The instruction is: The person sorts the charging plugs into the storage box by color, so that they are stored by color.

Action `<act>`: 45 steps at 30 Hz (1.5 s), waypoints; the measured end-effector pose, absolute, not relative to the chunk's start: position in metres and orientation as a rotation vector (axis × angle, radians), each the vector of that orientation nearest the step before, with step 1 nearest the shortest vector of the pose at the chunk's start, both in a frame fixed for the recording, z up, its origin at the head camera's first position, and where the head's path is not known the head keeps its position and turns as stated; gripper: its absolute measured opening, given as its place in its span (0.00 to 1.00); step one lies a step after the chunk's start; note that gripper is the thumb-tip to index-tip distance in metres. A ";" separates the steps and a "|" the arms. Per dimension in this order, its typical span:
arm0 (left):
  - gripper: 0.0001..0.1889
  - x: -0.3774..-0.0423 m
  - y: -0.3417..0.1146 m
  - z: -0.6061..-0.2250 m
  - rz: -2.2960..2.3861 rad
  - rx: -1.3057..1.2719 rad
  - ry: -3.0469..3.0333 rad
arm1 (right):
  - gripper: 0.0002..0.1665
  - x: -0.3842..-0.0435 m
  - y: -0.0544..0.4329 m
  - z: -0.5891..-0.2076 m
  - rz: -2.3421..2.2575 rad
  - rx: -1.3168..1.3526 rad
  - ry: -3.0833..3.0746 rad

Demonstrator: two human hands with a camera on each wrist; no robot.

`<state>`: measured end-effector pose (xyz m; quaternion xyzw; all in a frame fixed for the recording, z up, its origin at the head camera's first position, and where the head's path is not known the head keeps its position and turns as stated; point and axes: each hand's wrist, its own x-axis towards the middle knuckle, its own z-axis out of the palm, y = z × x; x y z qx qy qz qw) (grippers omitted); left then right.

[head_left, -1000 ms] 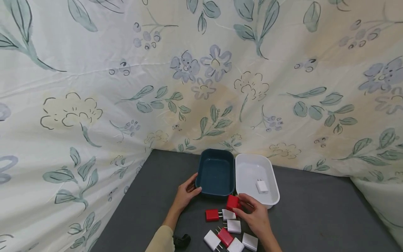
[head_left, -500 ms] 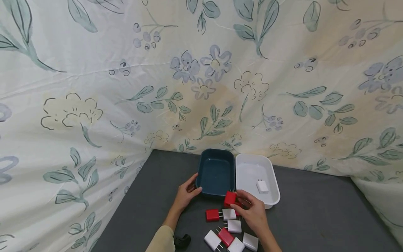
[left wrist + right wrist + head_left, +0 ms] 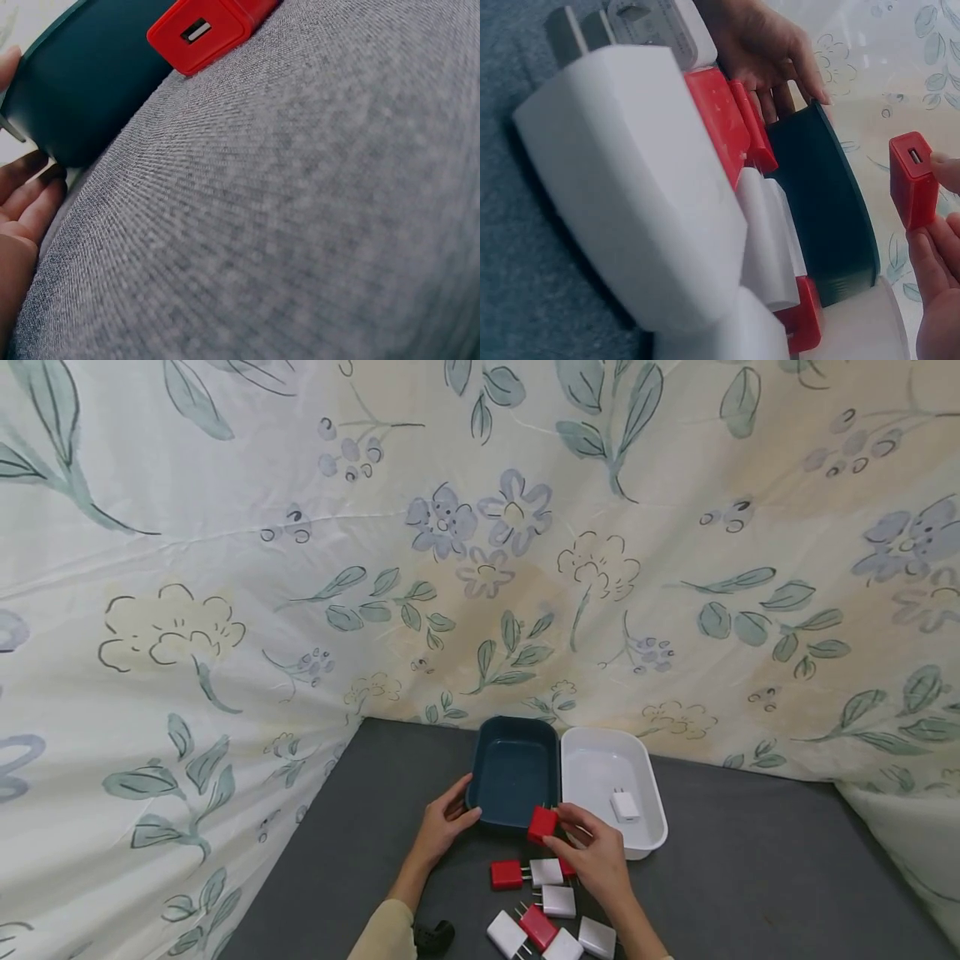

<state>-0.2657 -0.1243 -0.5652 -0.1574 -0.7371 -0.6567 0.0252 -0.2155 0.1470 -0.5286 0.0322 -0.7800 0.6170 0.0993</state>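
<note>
nearest lie loose chargers (image 3: 557, 902), onto which a weak pinch could drop the red charger (image 3: 542, 825). the right hand (image 3: 606, 860) holds it between thumb and fingertips at the five o'clock edge of the blue tray (image 3: 513, 772); a low path could snag the rim. the left hand (image 3: 441, 828), thumb and fingers apart, touches the tray's eight o'clock corner. charger and right hand sit farther toward eleven o'clock than one second earlier.

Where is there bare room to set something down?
Free: the table right of the white tray, and between the left arm and floral cloth. The blue tray shows bare floor too. Crowded: in front of the trays, where chargers cluster.
</note>
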 end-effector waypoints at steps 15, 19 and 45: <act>0.34 -0.266 -0.124 -0.566 -2.006 -0.499 -2.280 | 0.33 -0.228 0.138 -0.526 1.761 0.094 -2.344; 0.34 -0.267 -0.125 -0.565 -2.010 -0.494 -2.278 | 0.34 -0.231 0.137 -0.526 1.746 0.106 -2.349; 0.34 -0.265 -0.124 -0.565 -1.997 -0.479 -2.302 | 0.34 -0.243 0.118 -0.527 1.709 0.171 -2.356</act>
